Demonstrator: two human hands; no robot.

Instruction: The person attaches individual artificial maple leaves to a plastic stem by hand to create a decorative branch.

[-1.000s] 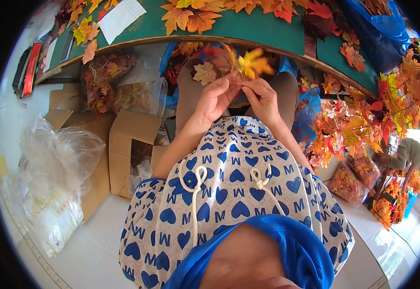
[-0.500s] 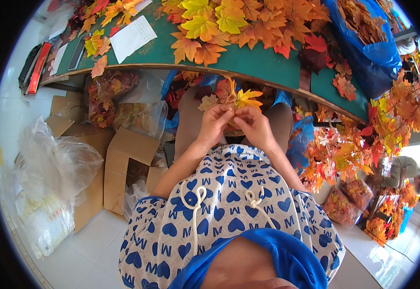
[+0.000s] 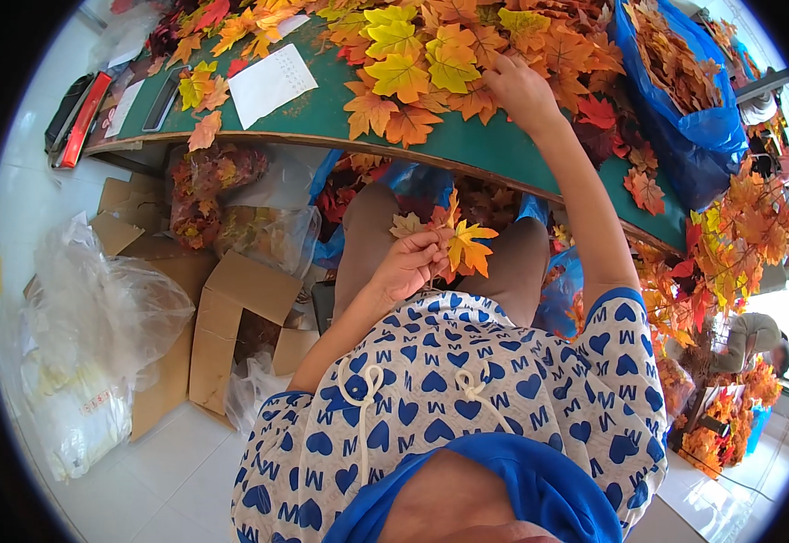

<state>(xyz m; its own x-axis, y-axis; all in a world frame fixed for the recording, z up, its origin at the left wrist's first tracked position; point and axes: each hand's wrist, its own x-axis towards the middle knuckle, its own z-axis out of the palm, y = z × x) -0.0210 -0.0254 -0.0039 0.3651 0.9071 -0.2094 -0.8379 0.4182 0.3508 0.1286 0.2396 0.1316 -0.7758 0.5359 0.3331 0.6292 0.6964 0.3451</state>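
My left hand (image 3: 415, 261), above my lap, is closed in a pinch on a small sprig of artificial maple leaves (image 3: 469, 247). A yellow-orange leaf, an orange one and a pale tan one fan out around its fingers. My right hand (image 3: 523, 93) is stretched over the green table to the pile of artificial maple leaves (image 3: 565, 54). Its fingers are bent together on an orange leaf at the near side of the pile, their tips partly hidden. Yellow-green leaves (image 3: 401, 75) lie to the left of that hand.
A white paper sheet (image 3: 270, 86) lies on the green table (image 3: 322, 116). A blue bag of leaves (image 3: 684, 118) stands at its right. Cardboard boxes (image 3: 216, 344) and clear plastic bags (image 3: 109, 308) are on the left floor. Leaf garlands (image 3: 729, 226) hang at right, with another person (image 3: 749, 339) beyond.
My right hand has left the sprig and moved forward and right to the leaf pile on the table. My left hand keeps hold of the sprig, slightly lower. The view has shifted slightly.
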